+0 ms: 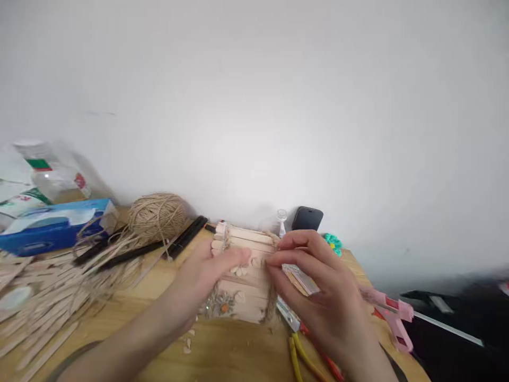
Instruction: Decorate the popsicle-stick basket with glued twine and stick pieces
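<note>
My left hand [204, 268] grips a craft-stick piece [252, 306] from its left side, thumb lying across the front. Pale flat sticks run crosswise on it, and twine trims both side edges. A small silvery flower [223, 305] with an orange centre sits at its lower left. Little pale wooden chips [239, 270] lie on its face near my thumb. My right hand [322, 289] is closed in a pinch at the right edge, fingertips against the face by the twine. Whatever is between those fingertips is too small and blurred to make out.
Loose craft sticks [47, 318] spread over the left of the table, below a twine ball [157, 216] and a blue tissue box [51, 233]. Yellow-handled pliers [295, 358] lie near my right wrist. A pink glue gun [397, 318] hangs at the right edge. A phone [307, 218] leans on the wall.
</note>
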